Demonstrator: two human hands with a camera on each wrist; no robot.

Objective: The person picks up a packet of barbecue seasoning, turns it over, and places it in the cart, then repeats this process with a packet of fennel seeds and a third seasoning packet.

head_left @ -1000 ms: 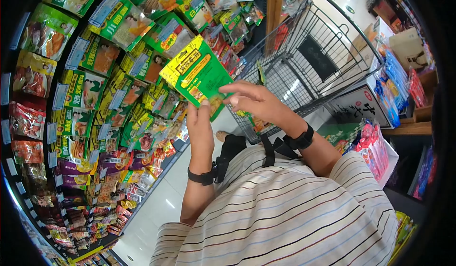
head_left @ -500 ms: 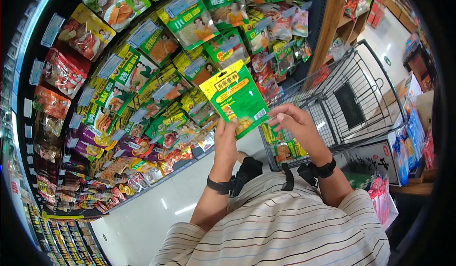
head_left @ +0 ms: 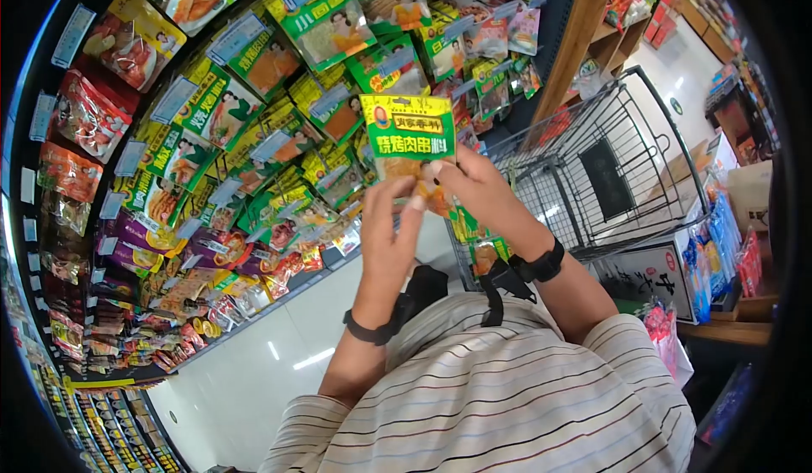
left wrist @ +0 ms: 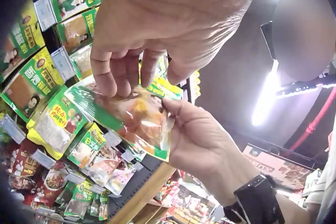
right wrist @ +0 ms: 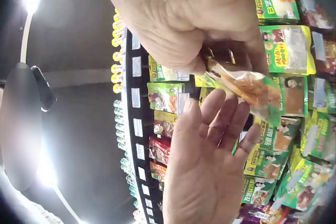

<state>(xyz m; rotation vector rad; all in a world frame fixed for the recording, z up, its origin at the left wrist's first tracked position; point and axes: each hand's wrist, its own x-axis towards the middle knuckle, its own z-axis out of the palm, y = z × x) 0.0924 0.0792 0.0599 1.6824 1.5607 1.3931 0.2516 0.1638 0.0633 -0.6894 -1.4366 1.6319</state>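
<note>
A yellow and green seasoning packet [head_left: 409, 126] is held up in front of the shelf, its printed face towards the head camera. My right hand [head_left: 480, 191] pinches it by the right edge, thumb on the front. My left hand [head_left: 385, 232] is at the packet's lower left, fingers loosely extended. In the left wrist view, the left fingertips lie right at the clear window of the packet [left wrist: 142, 116]. From the right wrist, the left hand [right wrist: 205, 166] appears palm up below the packet [right wrist: 244, 90], with its fingers loose.
Rows of hanging seasoning packets [head_left: 321, 16] with price tags fill the shelf on the left. A black wire shopping cart [head_left: 609, 169] stands ahead on the right, with green and yellow packets in it. Colourful packaged goods [head_left: 715, 245] are stacked farther right.
The packet has been turned from its back to its front. The left hand held its lower edge before; now the right hand pinches it and the left has loosened.
</note>
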